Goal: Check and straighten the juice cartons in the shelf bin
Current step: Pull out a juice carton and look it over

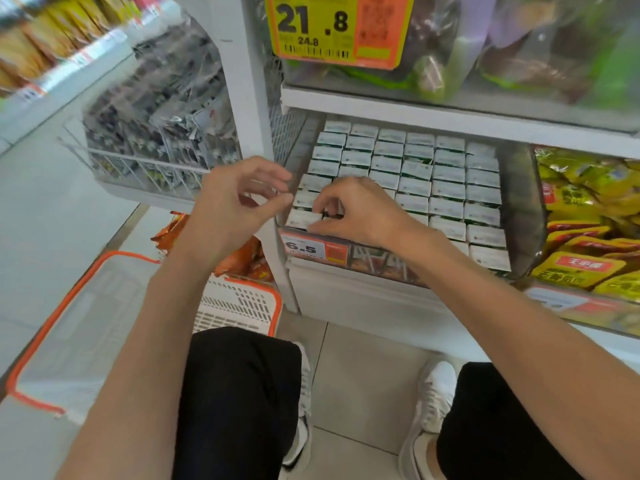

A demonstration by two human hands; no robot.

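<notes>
Juice cartons are packed in neat rows in the shelf bin, white tops up with green sides showing, and the whole lot sits around 1 o'clock from the middle of the view. The right hand is down at the bin's 7 o'clock corner. Its fingers are curled over the top of the corner carton and the thumb lies along the front edge, so it looks like a pinch on that one carton. The left hand hovers at 9 o'clock of the right one, just outside the bin by the white shelf post, fingers loosely curled with nothing in them.

A price tag reading 6.5 is clipped to the bin front, right below the right hand. Yellow packets fill the next bin over at 3 o'clock, and a big 21.8 sign hangs on the shelf above at 12 o'clock. A wire rack of silver packets is at 10 o'clock. Down at 7 o'clock there's a white basket with an orange rim on the floor, with orange snack bags just above it
</notes>
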